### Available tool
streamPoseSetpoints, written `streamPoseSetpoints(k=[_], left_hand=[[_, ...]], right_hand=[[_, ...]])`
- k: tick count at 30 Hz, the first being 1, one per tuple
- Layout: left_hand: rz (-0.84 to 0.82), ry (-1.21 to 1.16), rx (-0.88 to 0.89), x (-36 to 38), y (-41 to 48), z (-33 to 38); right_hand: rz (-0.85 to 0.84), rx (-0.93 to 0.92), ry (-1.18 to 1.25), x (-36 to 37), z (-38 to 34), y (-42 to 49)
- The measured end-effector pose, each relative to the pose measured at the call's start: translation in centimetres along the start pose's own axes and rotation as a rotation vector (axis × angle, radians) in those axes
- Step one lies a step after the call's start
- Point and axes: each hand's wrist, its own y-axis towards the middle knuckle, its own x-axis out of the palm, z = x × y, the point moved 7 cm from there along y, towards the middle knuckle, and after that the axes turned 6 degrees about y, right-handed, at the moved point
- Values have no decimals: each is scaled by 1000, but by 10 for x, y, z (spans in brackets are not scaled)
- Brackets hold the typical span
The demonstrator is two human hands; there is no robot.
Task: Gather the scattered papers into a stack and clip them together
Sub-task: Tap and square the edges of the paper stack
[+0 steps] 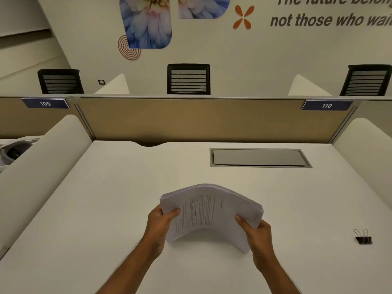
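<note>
Head view: gathering looks done. The left hand [161,224] and right hand [255,234] grip the paper stack [209,211] by its sides, bowed above the table [106,198]. Probably squaring edges next, then reaching right for the binder clip [363,238].

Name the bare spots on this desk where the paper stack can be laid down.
Bare desk lies wide between the left white divider and the paper stack, and between the stack and the cable hatch behind it. More room sits between the right hand and the binder clip. Tightest: the right edge, by the clip.
</note>
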Motion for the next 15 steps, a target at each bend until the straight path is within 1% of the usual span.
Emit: streamPoseSetpoints(k=[6,10,15], left_hand=[[10,-17,-11,-3,3,-10],[-26,10,-50,2,7,-15],[-21,53,-68,-3,11,-17]], right_hand=[[-3,20,2,-7,7,1],[-32,48,-21,-5,16,1],[-56,80,-83,-15,22,3]])
